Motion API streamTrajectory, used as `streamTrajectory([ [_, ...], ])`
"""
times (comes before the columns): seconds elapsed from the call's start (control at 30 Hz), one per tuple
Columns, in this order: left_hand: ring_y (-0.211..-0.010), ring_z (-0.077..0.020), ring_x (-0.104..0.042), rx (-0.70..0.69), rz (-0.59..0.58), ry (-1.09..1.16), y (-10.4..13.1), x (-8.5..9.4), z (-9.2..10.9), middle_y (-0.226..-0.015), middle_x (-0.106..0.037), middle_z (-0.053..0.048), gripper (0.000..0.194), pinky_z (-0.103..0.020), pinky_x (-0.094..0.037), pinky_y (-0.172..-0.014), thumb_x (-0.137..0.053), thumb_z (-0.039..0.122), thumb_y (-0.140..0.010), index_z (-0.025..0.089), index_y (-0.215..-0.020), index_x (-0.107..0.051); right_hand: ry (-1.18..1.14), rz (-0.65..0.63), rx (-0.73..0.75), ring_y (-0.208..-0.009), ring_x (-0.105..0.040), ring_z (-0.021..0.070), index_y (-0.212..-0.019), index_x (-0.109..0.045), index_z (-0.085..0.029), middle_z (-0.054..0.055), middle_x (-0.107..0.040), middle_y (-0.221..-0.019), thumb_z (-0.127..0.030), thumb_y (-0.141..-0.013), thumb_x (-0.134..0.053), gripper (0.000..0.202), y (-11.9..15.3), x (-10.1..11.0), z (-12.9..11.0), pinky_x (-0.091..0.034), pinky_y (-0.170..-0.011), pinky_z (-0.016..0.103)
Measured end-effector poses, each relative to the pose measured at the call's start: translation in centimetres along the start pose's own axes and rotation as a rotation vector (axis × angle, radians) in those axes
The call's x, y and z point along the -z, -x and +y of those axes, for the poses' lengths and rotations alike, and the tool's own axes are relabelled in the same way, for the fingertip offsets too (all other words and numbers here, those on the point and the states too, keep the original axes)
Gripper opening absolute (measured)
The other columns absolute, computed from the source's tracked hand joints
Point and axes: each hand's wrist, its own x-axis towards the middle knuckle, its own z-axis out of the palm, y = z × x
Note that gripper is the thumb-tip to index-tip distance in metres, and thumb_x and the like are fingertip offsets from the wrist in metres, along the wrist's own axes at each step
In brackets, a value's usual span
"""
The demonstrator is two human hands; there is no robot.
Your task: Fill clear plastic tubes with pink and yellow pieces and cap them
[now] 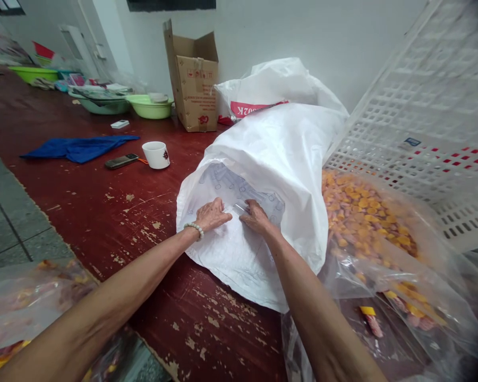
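A large white woven sack point(279, 143) lies on its side with its mouth facing me. Deep inside it is a heap of clear plastic tubes point(239, 183) with rounded ends. My right hand point(256, 216) is in the mouth, its fingers closed on a clear tube point(241, 208). Beside it my left hand point(212, 215), with a beaded bracelet point(195, 228) on the wrist, rests over the sack's inner lining. Its thumb stands apart from the fingers, and I see nothing held there.
A white plastic crate point(414, 122) leans at the right over a clear bag of yellow-capped tubes point(366, 207). One capped tube point(371, 321) lies loose. On the worn red table are a white mug point(156, 155), a phone point(121, 161), a blue cloth point(79, 148) and a cardboard box point(197, 87).
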Motion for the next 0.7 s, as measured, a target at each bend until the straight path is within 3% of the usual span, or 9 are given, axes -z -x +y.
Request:
streamTrajectory([
  [0.1,-0.071,-0.0207,-0.062,-0.013,-0.073,0.216,0.7,0.2,-0.5,-0.071,-0.067,-0.005,0.044,-0.026,-0.042,-0.058,-0.058,0.026,-0.061,0.018,-0.104,-0.055,-0.114,-0.047,-0.040,-0.087,-0.059,0.0180,-0.120,-0.046,-0.017,0.005,-0.061,-0.098,-0.025,-0.066,-0.060,0.057,0.4,0.2,-0.6,-0.047,-0.077,0.029],
  [0.2,-0.061,-0.0145,-0.059,-0.022,-0.134,0.443,1.3,0.5,-0.8,-0.069,-0.065,-0.002,0.041,-0.023,-0.042,-0.052,-0.057,0.028,-0.063,0.018,-0.102,-0.057,-0.211,-0.073,-0.056,-0.080,-0.058,0.0144,-0.117,-0.045,-0.018,0.004,-0.059,-0.099,-0.026,-0.066,-0.060,0.053,1.0,0.7,-1.4,-0.049,-0.066,0.025],
  [0.3,-0.062,-0.0113,-0.057,-0.018,-0.081,0.611,1.7,1.1,-1.0,-0.073,-0.062,-0.002,0.032,-0.021,-0.043,-0.054,-0.058,0.026,-0.062,0.015,-0.092,-0.058,-0.260,-0.124,-0.069,-0.072,-0.056,0.0126,-0.110,-0.047,-0.021,0.004,-0.055,-0.104,-0.024,-0.064,-0.062,0.049,2.0,1.7,-2.2,-0.047,-0.052,0.022],
  [0.4,-0.071,-0.0125,-0.060,-0.036,-0.070,0.721,2.1,1.9,-1.1,-0.081,-0.062,-0.003,0.025,-0.022,-0.047,-0.059,-0.060,0.023,-0.059,0.014,-0.082,-0.059,-0.285,-0.281,-0.038,-0.061,-0.053,0.0100,-0.098,-0.052,-0.024,0.002,-0.056,-0.100,-0.022,-0.058,-0.068,0.043,3.7,2.9,-3.3,-0.042,-0.043,0.021],
  [0.47,-0.073,-0.0162,-0.063,-0.031,-0.212,0.788,2.6,2.5,-1.2,-0.079,-0.064,-0.004,0.021,-0.025,-0.048,-0.060,-0.063,0.020,-0.057,0.014,-0.076,-0.059,-0.310,-0.385,0.007,-0.057,-0.052,0.0088,-0.094,-0.052,-0.024,0.000,-0.057,-0.096,-0.025,-0.059,-0.070,0.039,4.9,3.6,-4.2,-0.040,-0.042,0.020],
  [0.53,-0.069,-0.0205,-0.066,0.015,-0.464,0.839,3.4,3.0,-1.3,-0.075,-0.066,-0.006,0.020,-0.029,-0.049,-0.059,-0.066,0.019,-0.056,0.013,-0.074,-0.059,-0.368,-0.386,0.050,-0.057,-0.053,0.0080,-0.092,-0.051,-0.024,-0.001,-0.058,-0.094,-0.030,-0.063,-0.069,0.034,6.0,3.8,-5.0,-0.039,-0.044,0.020],
  [0.6,-0.067,-0.0239,-0.068,0.067,-0.719,0.895,4.6,3.1,-1.4,-0.076,-0.068,-0.008,0.024,-0.032,-0.049,-0.059,-0.069,0.020,-0.058,0.013,-0.079,-0.060,-0.446,-0.275,0.079,-0.057,-0.052,0.0072,-0.089,-0.050,-0.023,-0.001,-0.058,-0.091,-0.034,-0.067,-0.067,0.030,7.0,3.7,-5.6,-0.039,-0.048,0.021],
  [0.7,-0.079,-0.0270,-0.069,0.081,-0.928,1.077,7.3,2.5,-1.1,-0.089,-0.070,-0.010,0.035,-0.033,-0.051,-0.066,-0.071,0.023,-0.063,0.014,-0.095,-0.061,-0.505,-0.083,0.107,-0.058,-0.050,0.0086,-0.091,-0.049,-0.022,-0.003,-0.057,-0.082,-0.035,-0.071,-0.062,0.028,8.3,3.0,-6.0,-0.042,-0.054,0.023],
])
